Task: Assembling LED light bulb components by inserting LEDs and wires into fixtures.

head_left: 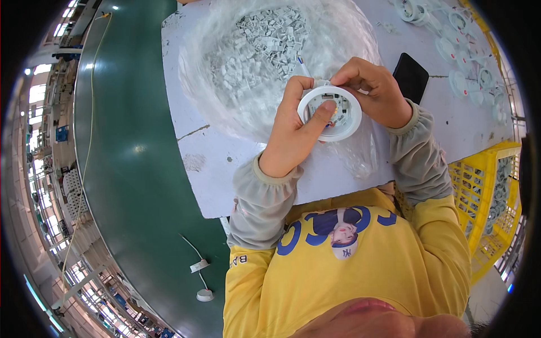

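Observation:
A round white lamp housing (354,125) with an electronic board inside is held over the table (217,197). My left hand (287,132) grips its left side, the thumb reaching across the opening onto the board and the fingers behind. At the upper right rim, my right hand (376,93) is closed in a pinch by the thumb and forefinger. Whatever sits between those fingertips is too small to make out. A white cable (303,66) with coloured wire ends sticks up behind the housing. Just beyond lies a clear plastic bag (197,84) of small white plastic pieces (276,34).
Right of my right hand lies a black phone (411,78). Several round lamp parts (462,53) cover the table's far right. A yellow crate (479,191) of parts stands at the right. Two small white cabled parts (199,266) rest on the green surface (141,186) at left.

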